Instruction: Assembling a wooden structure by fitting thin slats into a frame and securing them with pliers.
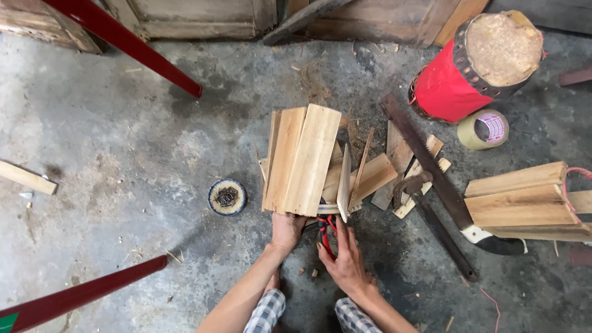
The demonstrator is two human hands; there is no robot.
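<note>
Left hand [287, 229] first: from the head camera we see it gripping the near end of a bundle of pale wooden slats [302, 159], fingers closed around the lower edge, with the slats fanning away from us over the concrete floor [123, 160]. Our right hand [345, 259] sits just beside it, fingers curled on a red and black cord [325, 237] that runs under the bundle's near end; we cannot tell how tightly it pinches.

Loose slats [376, 176] lie behind and to the right of the bundle, touching it. Left of our hands, near but apart, rests a small round dish of nails [227, 197]. Right of the slats lie a long saw [431, 172] and a hammer [412, 183], then a second tied bundle [524, 200] at the frame's edge. Farther off stand a red-wrapped log block [478, 65] and a roll of tape [483, 129].
</note>
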